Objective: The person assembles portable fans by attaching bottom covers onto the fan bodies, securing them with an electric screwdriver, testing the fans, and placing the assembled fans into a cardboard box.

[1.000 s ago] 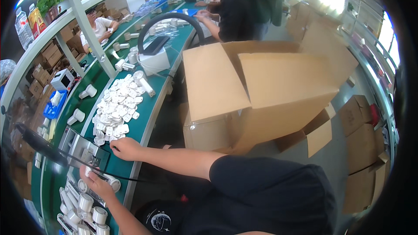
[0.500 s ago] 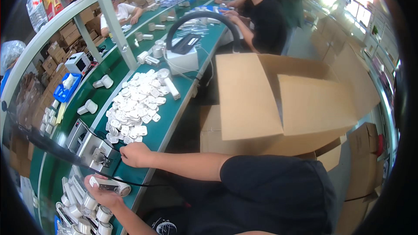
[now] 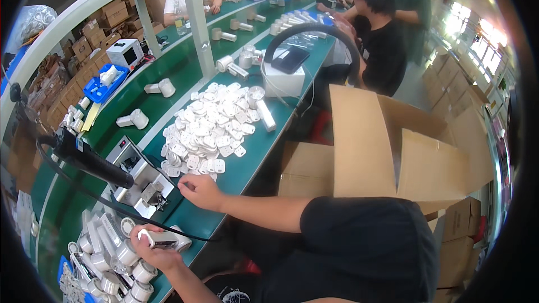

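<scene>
My left hand (image 3: 157, 249) is wrapped around a white handheld device (image 3: 163, 239) with a round head; a dark strip shows along its handle. My right hand (image 3: 201, 192) is closed over the green bench, fingertips pinched, and anything in them is too small to make out. It is beside a silver metal feeder machine (image 3: 147, 191) and just below a heap of flat white plastic covers (image 3: 205, 129). A black cylindrical tool, probably an electric screwdriver (image 3: 92, 160), hangs over the machine, and a black cable passes above my left hand.
Many similar white devices (image 3: 112, 258) are piled at the lower left. A white box (image 3: 283, 81) with a dark flat object stands beyond the covers. An open cardboard carton (image 3: 365, 146) is at the right. Other people sit along the bench (image 3: 230, 163) farther off.
The view has shifted, moving the scene rightward. The black tool, a blurred streak before, now shows sharply above the machine. My left hand keeps hold of the device; my right hand stays near the machine.
</scene>
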### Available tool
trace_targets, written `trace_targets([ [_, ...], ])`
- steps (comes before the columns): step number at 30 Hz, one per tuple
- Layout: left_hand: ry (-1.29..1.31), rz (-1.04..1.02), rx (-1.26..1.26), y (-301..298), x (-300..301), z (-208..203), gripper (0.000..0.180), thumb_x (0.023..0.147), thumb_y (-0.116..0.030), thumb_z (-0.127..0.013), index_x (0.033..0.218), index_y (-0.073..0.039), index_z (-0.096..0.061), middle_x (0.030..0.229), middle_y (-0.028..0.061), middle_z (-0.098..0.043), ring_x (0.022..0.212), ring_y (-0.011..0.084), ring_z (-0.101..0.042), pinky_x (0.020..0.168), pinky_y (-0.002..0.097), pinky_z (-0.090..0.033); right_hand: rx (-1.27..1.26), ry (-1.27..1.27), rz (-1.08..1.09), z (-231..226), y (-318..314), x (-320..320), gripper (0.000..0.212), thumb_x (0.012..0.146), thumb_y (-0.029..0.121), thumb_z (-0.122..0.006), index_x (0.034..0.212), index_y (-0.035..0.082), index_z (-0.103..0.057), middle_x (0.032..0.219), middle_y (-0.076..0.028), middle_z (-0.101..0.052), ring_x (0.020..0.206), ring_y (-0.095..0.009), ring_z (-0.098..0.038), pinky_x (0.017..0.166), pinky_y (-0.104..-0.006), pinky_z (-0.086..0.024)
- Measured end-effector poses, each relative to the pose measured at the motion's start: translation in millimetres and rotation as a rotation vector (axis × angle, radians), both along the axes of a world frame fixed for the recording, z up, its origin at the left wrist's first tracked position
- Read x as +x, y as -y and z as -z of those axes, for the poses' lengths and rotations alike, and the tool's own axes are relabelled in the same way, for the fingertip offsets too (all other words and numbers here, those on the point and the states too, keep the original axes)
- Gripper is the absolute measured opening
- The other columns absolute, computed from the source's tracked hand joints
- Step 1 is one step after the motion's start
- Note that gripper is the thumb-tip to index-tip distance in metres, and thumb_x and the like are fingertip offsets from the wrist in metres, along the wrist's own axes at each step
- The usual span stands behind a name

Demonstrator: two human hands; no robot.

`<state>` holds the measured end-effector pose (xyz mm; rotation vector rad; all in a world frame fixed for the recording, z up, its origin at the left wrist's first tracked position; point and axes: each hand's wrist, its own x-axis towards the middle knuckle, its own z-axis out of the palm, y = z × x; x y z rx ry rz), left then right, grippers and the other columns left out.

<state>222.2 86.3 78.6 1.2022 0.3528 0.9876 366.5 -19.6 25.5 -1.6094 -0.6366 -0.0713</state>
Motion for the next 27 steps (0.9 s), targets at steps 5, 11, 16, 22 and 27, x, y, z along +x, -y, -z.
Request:
trace_targets([
  [5, -0.048, 0.080, 0.098, -0.4, 0.8, -1.3, 0.028, 0.083, -0.029, -0.042, 0.088, -0.002, -0.047, 0.071, 0.0092, -0.049, 0.067, 0.0176, -0.049, 0.063, 0.0280, -0.039, 0.044, -0.026, 0.067, 1.2, 0.4, 0.3, 0.011, 0.082, 0.016, -0.061, 0.083, 0.005, -0.062, 0.056, -0.010, -0.055, 0.047, -0.020, -0.052, 0.047, -0.0329, -0.041],
  [11, -0.155, 0.128, 0.164, 5.3, 4.4, -6.1, 0.027, 0.082, -0.030, -0.042, 0.083, -0.003, -0.048, 0.072, 0.0060, -0.046, 0.069, 0.0163, -0.046, 0.065, 0.0277, -0.036, 0.096, -0.057, 0.099, 0.5, -0.5, -1.3, 0.013, 0.080, 0.015, -0.060, 0.081, 0.003, -0.061, 0.058, -0.011, -0.056, 0.051, -0.019, -0.053, 0.050, -0.0321, -0.042],
  [16, -0.153, 0.120, 0.213, 1.3, 5.4, 5.5, 0.031, 0.087, -0.034, -0.042, 0.089, -0.004, -0.049, 0.073, 0.0034, -0.043, 0.071, 0.0149, -0.042, 0.066, 0.0270, -0.035, 0.086, -0.090, 0.107, 1.8, -2.0, 1.8, 0.013, 0.075, 0.015, -0.061, 0.080, 0.003, -0.062, 0.062, -0.012, -0.059, 0.055, -0.022, -0.057, 0.054, -0.0341, -0.045],
  [22, -0.086, 0.001, 0.366, 10.8, -4.3, 18.5, 0.050, 0.085, -0.001, -0.054, 0.130, 0.001, -0.033, 0.110, 0.0160, -0.051, 0.098, 0.0210, -0.052, 0.089, 0.0318, -0.043, 0.092, 0.059, 0.176, 4.3, -6.2, 1.2, 0.012, 0.078, 0.015, -0.062, 0.079, 0.003, -0.061, 0.059, -0.009, -0.057, 0.051, -0.019, -0.054, 0.050, -0.0324, -0.042],
  [27, -0.273, -0.112, 0.344, -7.3, -15.4, 31.0, 0.052, 0.088, -0.008, -0.060, 0.131, 0.002, -0.033, 0.110, 0.0152, -0.053, 0.096, 0.0215, -0.054, 0.083, 0.0326, -0.047, 0.055, 0.024, 0.144, 3.3, -5.5, -4.1, 0.013, 0.074, 0.015, -0.059, 0.078, 0.003, -0.061, 0.067, -0.015, -0.061, 0.061, -0.029, -0.060, 0.057, -0.0380, -0.046],
])
